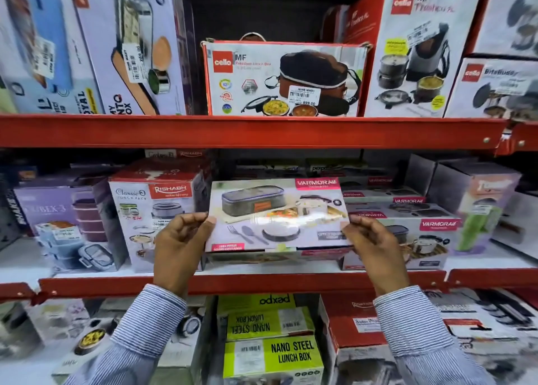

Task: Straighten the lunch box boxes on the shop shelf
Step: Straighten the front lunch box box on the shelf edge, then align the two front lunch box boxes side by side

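Note:
A flat Varmora lunch box box [276, 214] with a pink logo is held up in front of the middle shelf [262, 282], its printed face tilted toward me. My left hand [180, 239] grips its left edge and my right hand [375, 245] grips its right edge. It rests on or just above another flat box [270, 258] lying on the shelf. To the right, more Varmora boxes [407, 230] are stacked unevenly.
A Rishabh Classic 3 box [154, 215] stands just left of my left hand. The upper shelf [250, 131] carries a Cello President box [285, 79] and taller boxes on both sides. Green Nano Steel boxes [270, 338] sit below.

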The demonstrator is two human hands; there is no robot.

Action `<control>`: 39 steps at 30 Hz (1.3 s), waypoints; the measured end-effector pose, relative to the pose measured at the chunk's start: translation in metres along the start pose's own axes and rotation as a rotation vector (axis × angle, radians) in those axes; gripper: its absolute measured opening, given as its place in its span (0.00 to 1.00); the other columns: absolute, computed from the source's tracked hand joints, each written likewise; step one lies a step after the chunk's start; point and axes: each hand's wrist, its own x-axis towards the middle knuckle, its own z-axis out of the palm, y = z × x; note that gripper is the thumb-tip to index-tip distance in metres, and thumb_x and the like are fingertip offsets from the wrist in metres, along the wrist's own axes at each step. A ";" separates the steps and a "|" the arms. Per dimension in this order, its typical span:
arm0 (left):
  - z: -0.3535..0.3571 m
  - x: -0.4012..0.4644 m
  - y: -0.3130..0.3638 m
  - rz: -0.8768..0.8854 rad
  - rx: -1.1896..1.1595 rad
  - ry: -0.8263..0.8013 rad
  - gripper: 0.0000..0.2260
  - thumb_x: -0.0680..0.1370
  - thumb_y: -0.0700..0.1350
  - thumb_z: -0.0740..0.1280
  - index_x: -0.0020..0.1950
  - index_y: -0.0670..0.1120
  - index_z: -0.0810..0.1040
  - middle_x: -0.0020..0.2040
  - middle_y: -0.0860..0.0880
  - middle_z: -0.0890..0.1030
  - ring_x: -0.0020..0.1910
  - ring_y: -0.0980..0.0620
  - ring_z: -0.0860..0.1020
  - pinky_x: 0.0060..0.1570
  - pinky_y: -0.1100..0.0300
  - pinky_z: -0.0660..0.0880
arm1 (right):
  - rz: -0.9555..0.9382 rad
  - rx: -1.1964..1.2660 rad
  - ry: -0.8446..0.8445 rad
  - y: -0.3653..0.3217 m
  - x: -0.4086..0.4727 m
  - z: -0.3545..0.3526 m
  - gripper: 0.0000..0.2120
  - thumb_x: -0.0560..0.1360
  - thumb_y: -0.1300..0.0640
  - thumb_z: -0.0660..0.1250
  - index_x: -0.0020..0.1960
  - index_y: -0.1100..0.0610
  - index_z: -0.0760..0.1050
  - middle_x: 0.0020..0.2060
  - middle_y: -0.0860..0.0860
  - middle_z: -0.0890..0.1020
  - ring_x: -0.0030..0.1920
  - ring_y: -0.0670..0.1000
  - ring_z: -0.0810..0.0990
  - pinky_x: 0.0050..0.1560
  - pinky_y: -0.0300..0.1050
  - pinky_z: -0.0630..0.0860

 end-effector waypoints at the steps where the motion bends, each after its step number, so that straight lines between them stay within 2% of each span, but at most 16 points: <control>1: 0.001 0.001 -0.003 0.012 0.022 0.000 0.08 0.75 0.41 0.72 0.54 0.46 0.81 0.51 0.43 0.86 0.53 0.44 0.83 0.55 0.50 0.79 | -0.010 -0.021 -0.018 0.004 0.001 0.001 0.11 0.72 0.55 0.71 0.54 0.51 0.78 0.46 0.45 0.84 0.47 0.44 0.82 0.48 0.40 0.76; 3: 0.001 0.003 -0.011 0.049 0.109 -0.019 0.16 0.75 0.38 0.72 0.62 0.46 0.79 0.55 0.45 0.85 0.54 0.48 0.83 0.57 0.48 0.79 | -0.026 -0.106 -0.043 0.012 0.005 0.004 0.16 0.71 0.59 0.72 0.58 0.51 0.77 0.47 0.45 0.83 0.49 0.42 0.81 0.48 0.38 0.76; 4: 0.002 0.003 -0.014 0.067 0.155 -0.026 0.18 0.74 0.36 0.71 0.64 0.46 0.78 0.56 0.47 0.85 0.54 0.50 0.83 0.58 0.48 0.79 | -0.029 -0.155 -0.046 0.018 0.007 0.006 0.17 0.71 0.60 0.72 0.59 0.52 0.77 0.48 0.46 0.84 0.50 0.43 0.81 0.50 0.41 0.77; 6: 0.004 0.003 -0.024 0.087 0.197 -0.031 0.19 0.74 0.33 0.70 0.63 0.48 0.78 0.55 0.52 0.84 0.52 0.58 0.83 0.57 0.50 0.80 | -0.011 -0.228 -0.039 0.030 0.013 0.012 0.19 0.69 0.62 0.73 0.58 0.55 0.77 0.49 0.50 0.85 0.50 0.47 0.82 0.51 0.47 0.80; 8: 0.008 0.001 -0.029 0.068 0.199 -0.039 0.19 0.74 0.31 0.69 0.59 0.51 0.77 0.52 0.55 0.83 0.49 0.65 0.83 0.57 0.52 0.81 | 0.025 -0.255 -0.036 0.040 0.017 0.018 0.19 0.68 0.64 0.74 0.58 0.57 0.77 0.51 0.53 0.85 0.49 0.49 0.83 0.52 0.49 0.80; 12: 0.016 -0.002 -0.041 -0.018 0.149 -0.019 0.18 0.74 0.31 0.69 0.60 0.47 0.77 0.58 0.45 0.83 0.53 0.58 0.82 0.62 0.46 0.78 | 0.050 -0.312 -0.059 0.052 0.022 0.028 0.20 0.69 0.63 0.74 0.60 0.60 0.76 0.55 0.55 0.83 0.47 0.50 0.82 0.52 0.44 0.78; 15: 0.020 -0.003 -0.050 -0.046 0.168 -0.036 0.18 0.74 0.31 0.68 0.60 0.46 0.76 0.58 0.44 0.83 0.47 0.67 0.81 0.63 0.50 0.76 | 0.062 -0.354 -0.067 0.060 0.024 0.031 0.22 0.70 0.63 0.73 0.63 0.62 0.74 0.59 0.58 0.81 0.49 0.52 0.82 0.53 0.44 0.77; 16: 0.021 -0.003 -0.053 -0.057 0.182 -0.036 0.18 0.74 0.31 0.69 0.61 0.45 0.77 0.58 0.44 0.83 0.47 0.66 0.81 0.63 0.50 0.76 | 0.067 -0.355 -0.078 0.063 0.024 0.032 0.22 0.70 0.63 0.73 0.63 0.62 0.74 0.60 0.59 0.81 0.49 0.52 0.82 0.54 0.44 0.77; 18: 0.022 -0.001 -0.060 -0.075 0.204 -0.025 0.18 0.74 0.32 0.69 0.62 0.44 0.76 0.57 0.44 0.84 0.51 0.57 0.82 0.64 0.48 0.76 | 0.079 -0.357 -0.092 0.069 0.025 0.034 0.23 0.71 0.63 0.72 0.65 0.62 0.72 0.62 0.59 0.80 0.48 0.49 0.80 0.53 0.42 0.76; 21: 0.022 0.001 -0.066 -0.092 0.215 -0.019 0.19 0.74 0.32 0.70 0.63 0.41 0.76 0.58 0.43 0.83 0.53 0.49 0.81 0.62 0.53 0.76 | 0.078 -0.357 -0.085 0.071 0.027 0.037 0.24 0.72 0.63 0.71 0.67 0.62 0.71 0.62 0.59 0.79 0.47 0.48 0.79 0.52 0.40 0.75; 27: 0.022 0.006 -0.068 -0.081 0.240 -0.019 0.20 0.74 0.33 0.71 0.65 0.41 0.75 0.57 0.45 0.82 0.52 0.51 0.80 0.59 0.58 0.74 | 0.063 -0.339 -0.076 0.076 0.028 0.034 0.23 0.71 0.64 0.72 0.66 0.61 0.73 0.59 0.57 0.81 0.48 0.48 0.80 0.54 0.40 0.76; 30: 0.020 0.008 -0.074 -0.093 0.242 -0.008 0.22 0.73 0.35 0.72 0.67 0.39 0.74 0.59 0.42 0.82 0.54 0.50 0.81 0.60 0.57 0.75 | 0.038 -0.331 -0.082 0.082 0.028 0.031 0.24 0.71 0.63 0.72 0.66 0.61 0.73 0.59 0.56 0.82 0.52 0.47 0.81 0.58 0.42 0.77; 33: 0.021 0.010 -0.079 -0.119 0.264 -0.013 0.25 0.73 0.37 0.73 0.69 0.38 0.73 0.63 0.39 0.81 0.57 0.50 0.80 0.62 0.56 0.75 | 0.022 -0.351 -0.088 0.083 0.025 0.030 0.24 0.71 0.63 0.71 0.67 0.61 0.73 0.59 0.56 0.82 0.53 0.46 0.80 0.57 0.40 0.76; 37: 0.022 0.009 -0.083 -0.092 0.308 0.009 0.23 0.73 0.38 0.73 0.67 0.37 0.75 0.61 0.38 0.82 0.55 0.52 0.79 0.58 0.60 0.74 | -0.035 -0.405 -0.059 0.083 0.021 0.031 0.21 0.72 0.62 0.71 0.64 0.62 0.75 0.58 0.57 0.83 0.57 0.51 0.82 0.60 0.47 0.78; 39: 0.021 0.008 -0.084 -0.080 0.323 0.015 0.23 0.73 0.39 0.74 0.67 0.37 0.76 0.61 0.38 0.83 0.54 0.52 0.79 0.57 0.61 0.74 | -0.039 -0.407 -0.064 0.084 0.019 0.031 0.21 0.72 0.63 0.71 0.64 0.62 0.75 0.58 0.57 0.83 0.58 0.52 0.82 0.61 0.47 0.77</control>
